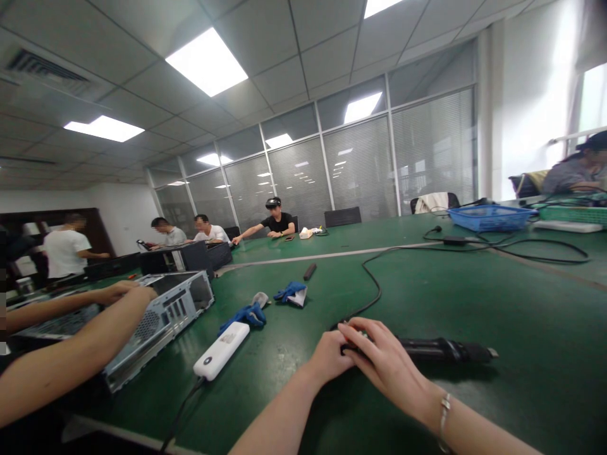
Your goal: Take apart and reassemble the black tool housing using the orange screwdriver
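Observation:
My left hand (328, 357) is closed at the near end of a long black object with a silvery tip (443, 351), low over the green table. It may be a bundled cable with a plug, but I cannot tell for sure. My right hand (386, 357) reaches across, its fingers bent over the same end and overlapping my left fingers. The part between the hands is mostly hidden. A black cord (377, 284) runs from beside my left hand toward the back right of the table.
A white power strip (222, 351) and blue gloves (246, 316) lie to the left. Past them, another person's arms (114, 316) reach over an open metal computer case (180, 309). A blue basket (490, 218) stands at the back right. Several people sit around the green table (474, 297).

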Demonstrator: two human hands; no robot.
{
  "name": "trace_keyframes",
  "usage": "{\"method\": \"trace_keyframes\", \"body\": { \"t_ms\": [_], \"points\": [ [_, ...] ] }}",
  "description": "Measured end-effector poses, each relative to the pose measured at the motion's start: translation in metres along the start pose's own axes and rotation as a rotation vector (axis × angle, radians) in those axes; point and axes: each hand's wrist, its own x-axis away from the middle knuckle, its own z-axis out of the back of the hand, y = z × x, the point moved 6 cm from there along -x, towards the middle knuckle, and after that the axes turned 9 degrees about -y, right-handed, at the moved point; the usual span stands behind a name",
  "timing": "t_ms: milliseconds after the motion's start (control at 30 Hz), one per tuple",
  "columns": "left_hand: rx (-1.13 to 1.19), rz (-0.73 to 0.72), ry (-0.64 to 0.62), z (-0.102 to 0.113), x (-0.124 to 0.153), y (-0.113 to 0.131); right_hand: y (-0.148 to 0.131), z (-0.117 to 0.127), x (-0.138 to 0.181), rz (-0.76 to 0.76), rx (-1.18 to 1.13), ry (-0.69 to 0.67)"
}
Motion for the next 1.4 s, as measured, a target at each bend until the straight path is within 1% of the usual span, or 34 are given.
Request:
{"method": "trace_keyframes", "body": {
  "t_ms": [67,233,333,433,633,733,833,967,1000,1033,1100,1200,1267,1333,1400],
  "points": [
    [0.010,0.012,-0.003,0.000,0.000,0.000,0.002,0.000,0.000,-0.004,-0.003,0.005],
    [0.015,0.007,0.025,0.003,0.001,0.003,-0.005,-0.001,0.000,0.041,-0.044,-0.047],
    [-0.020,0.012,0.002,0.001,-0.001,0.002,-0.003,0.000,0.000,0.023,-0.024,-0.021],
    [-0.008,0.024,-0.015,0.000,-0.001,0.001,0.001,0.000,0.001,-0.005,-0.013,0.002],
    [0.039,0.014,0.049,0.004,0.002,0.005,-0.006,0.002,0.001,0.079,-0.070,-0.030],
    [0.047,0.007,0.041,0.005,0.001,0.009,-0.005,0.004,0.002,0.106,-0.080,0.007],
    [0.057,-0.019,-0.001,0.005,0.000,0.011,-0.002,0.006,0.004,0.135,-0.102,0.081],
    [0.003,0.051,-0.024,0.003,0.000,0.004,-0.006,0.018,0.009,0.177,-0.140,0.231],
    [0.005,0.061,-0.024,0.003,0.000,0.003,-0.008,0.023,0.009,0.175,-0.132,0.255],
    [0.016,0.063,-0.026,0.003,0.001,0.003,-0.010,0.027,0.009,0.165,-0.115,0.250],
    [0.051,0.059,-0.030,0.003,0.001,0.004,-0.014,0.032,0.006,0.139,-0.077,0.154],
    [0.065,0.004,-0.061,0.003,0.002,0.007,-0.018,0.033,0.004,0.120,-0.072,-0.097],
    [0.038,-0.038,-0.085,0.002,0.001,0.008,-0.019,0.032,0.008,0.118,-0.091,-0.243],
    [-0.013,-0.026,-0.082,0.003,0.000,0.004,-0.021,0.028,0.017,0.123,-0.108,-0.378],
    [-0.062,0.020,-0.065,0.004,-0.001,-0.001,-0.023,0.024,0.027,0.137,-0.124,-0.471]
  ]
}}
